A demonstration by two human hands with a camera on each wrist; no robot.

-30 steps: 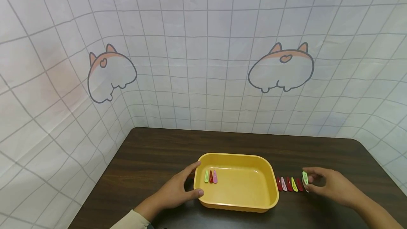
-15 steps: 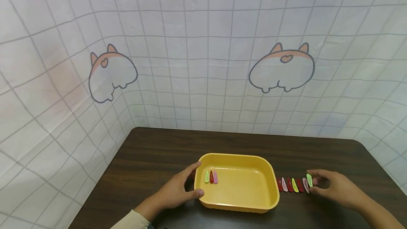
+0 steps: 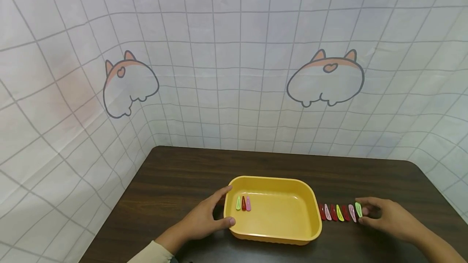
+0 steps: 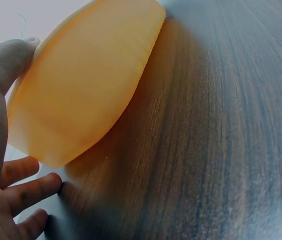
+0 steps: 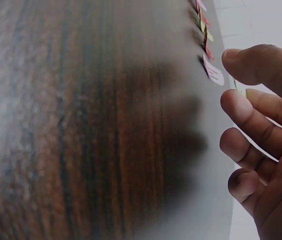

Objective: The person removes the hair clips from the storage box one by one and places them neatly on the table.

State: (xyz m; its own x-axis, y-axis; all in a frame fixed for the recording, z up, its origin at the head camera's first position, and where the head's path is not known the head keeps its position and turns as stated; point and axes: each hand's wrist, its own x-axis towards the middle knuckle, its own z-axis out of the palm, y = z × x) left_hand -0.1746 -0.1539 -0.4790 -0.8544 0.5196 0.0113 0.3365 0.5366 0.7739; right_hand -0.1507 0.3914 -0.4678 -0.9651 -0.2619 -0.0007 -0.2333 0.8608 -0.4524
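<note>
In the head view my right hand [image 3: 387, 217] pinches a light green hair clip [image 3: 358, 210] between thumb and forefinger at the right end of a row. The row includes a pale pink clip [image 3: 352, 213], a yellow clip [image 3: 340, 213] and several red and pink ones. From the right wrist, the green clip is mostly hidden, while the pale pink clip [image 5: 213, 71] shows beside the thumb. My left hand [image 3: 199, 218] touches the left end of a yellow tray [image 3: 274, 238], thumb and forefinger spread along its rim. Inside lie a green clip [image 3: 238, 203], a red clip [image 3: 243, 203] and a pink clip [image 3: 248, 203].
The dark wooden table [image 3: 190, 165] runs back to a white curtain [image 3: 226, 92] with grey grid lines and corgi drawings. The row of clips begins right against the tray's right wall.
My right hand has moved slightly right and toward me with the green clip, uncovering the pale pink clip beside it. My left hand and the tray keep their places.
</note>
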